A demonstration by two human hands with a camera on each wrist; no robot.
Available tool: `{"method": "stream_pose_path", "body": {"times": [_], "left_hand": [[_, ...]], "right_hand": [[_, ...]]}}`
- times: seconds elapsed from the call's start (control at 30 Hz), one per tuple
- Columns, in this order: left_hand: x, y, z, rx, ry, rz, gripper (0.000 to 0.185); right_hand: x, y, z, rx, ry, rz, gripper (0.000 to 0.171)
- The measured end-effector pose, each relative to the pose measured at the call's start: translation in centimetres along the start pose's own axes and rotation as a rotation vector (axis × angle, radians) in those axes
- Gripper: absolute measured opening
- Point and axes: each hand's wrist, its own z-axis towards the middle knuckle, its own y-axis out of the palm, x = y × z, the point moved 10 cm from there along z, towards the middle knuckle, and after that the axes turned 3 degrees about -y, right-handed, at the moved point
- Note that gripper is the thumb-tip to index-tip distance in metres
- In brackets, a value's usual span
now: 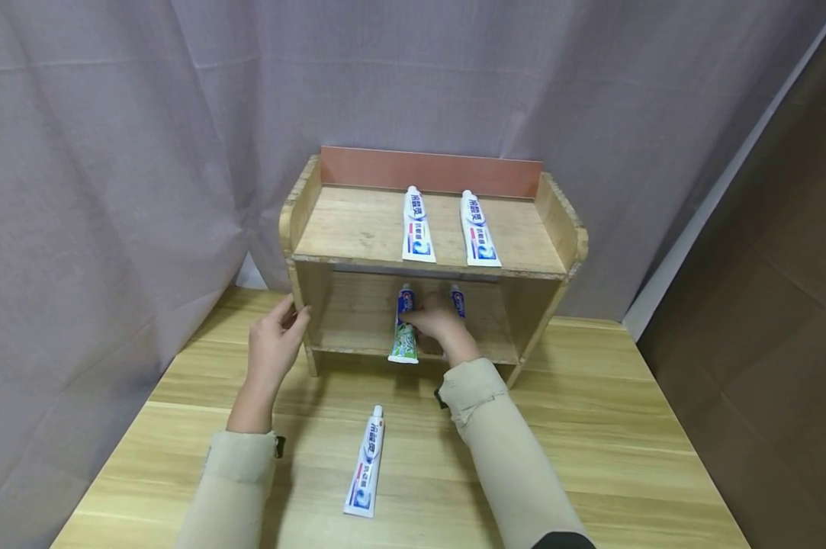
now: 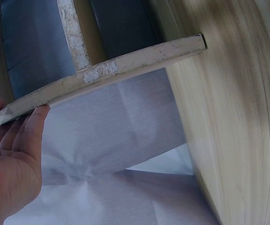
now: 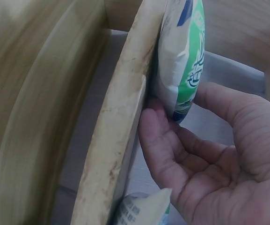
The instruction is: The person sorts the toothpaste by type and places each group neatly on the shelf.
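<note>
On the lower shelf of a small wooden rack (image 1: 361, 335), my right hand (image 1: 438, 320) pinches the side of a green and blue toothpaste tube (image 1: 404, 347). In the right wrist view its thumb and fingers (image 3: 156, 136) are on either side of this tube (image 3: 191, 70). A second blue-capped tube (image 1: 457, 300) lies to its right, mostly hidden by the hand. My left hand (image 1: 273, 339) holds the front edge of the rack's left side panel (image 2: 139, 58), the fingertips (image 2: 40, 112) against its outer face.
Two white toothpaste tubes (image 1: 418, 229) lie side by side on the upper shelf (image 1: 354, 225). Another white tube (image 1: 366, 465) lies on the wooden table (image 1: 612, 442) in front, between my forearms. A grey curtain (image 1: 145, 152) hangs behind the rack.
</note>
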Motion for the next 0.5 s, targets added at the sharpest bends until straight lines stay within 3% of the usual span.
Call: {"method": "stream_pose_path", "body": {"times": [0.17,0.5], "left_hand": [[0.00,-0.05,-0.09,0.000,0.002,0.001,0.030],[0.03,-0.03,-0.08,0.001,-0.002,0.005,0.031]], "right_hand": [[0.21,0.00,0.17,0.023,0.018,0.065,0.033],[0.62,-0.12,0.11,0.052,0.027,0.048,0.032]]}}
